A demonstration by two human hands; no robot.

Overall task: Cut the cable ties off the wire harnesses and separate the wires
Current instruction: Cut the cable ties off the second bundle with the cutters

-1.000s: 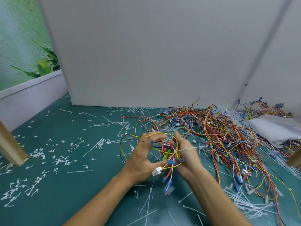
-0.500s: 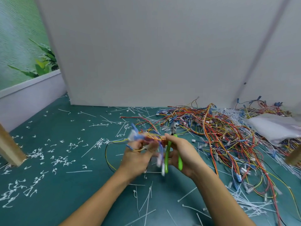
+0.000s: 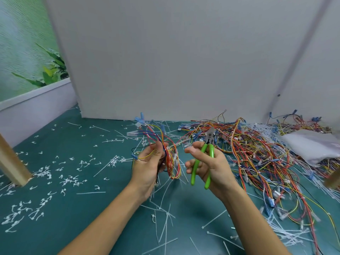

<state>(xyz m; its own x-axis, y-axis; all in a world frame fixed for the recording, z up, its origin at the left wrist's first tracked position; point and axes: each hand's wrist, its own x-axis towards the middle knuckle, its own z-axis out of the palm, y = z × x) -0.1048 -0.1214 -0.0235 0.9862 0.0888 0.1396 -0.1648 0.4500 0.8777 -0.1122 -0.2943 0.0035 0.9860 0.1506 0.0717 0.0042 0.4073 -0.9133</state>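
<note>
My left hand (image 3: 147, 162) grips a small wire harness (image 3: 170, 159) of red, yellow, orange and blue wires, raised above the green table (image 3: 73, 181). Its blue and white connectors (image 3: 140, 121) stick up and away from me. My right hand (image 3: 209, 164) holds green-handled cutters (image 3: 204, 161), their metal jaws pointing up and away, a short gap to the right of the harness. The jaws do not touch the wires.
A large tangled pile of wire harnesses (image 3: 257, 150) covers the table's right side, with a clear plastic bag (image 3: 311, 146) on it. Cut white cable ties (image 3: 165, 218) litter the surface. A grey partition (image 3: 165, 61) stands behind, and a wooden post (image 3: 11, 162) at left.
Both hands were together on the harness a second ago. They have since parted: the left lifted the bundle upright, the right drew back with the cutters now plainly in it.
</note>
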